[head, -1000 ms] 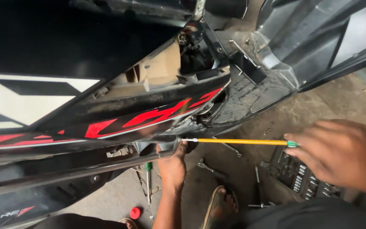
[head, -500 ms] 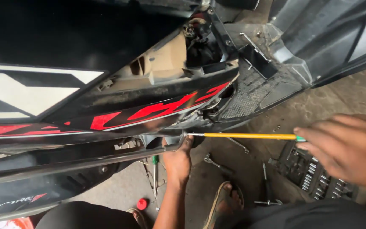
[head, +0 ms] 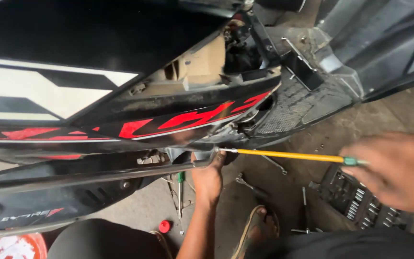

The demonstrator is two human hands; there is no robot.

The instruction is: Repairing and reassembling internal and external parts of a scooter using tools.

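Long yellow-shafted screwdriver with green collar (head: 288,156) gripped in closed right hand (head: 396,170), tip far to its left at underside of glossy black scooter side panel with red stripes (head: 168,122), steadied there by curled left hand (head: 209,175); panel still attached, fastener hidden.

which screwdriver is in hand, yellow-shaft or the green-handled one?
The yellow-shaft screwdriver: right hand holds its handle, tip at the scooter panel. The green-handled one lies untouched on the floor.
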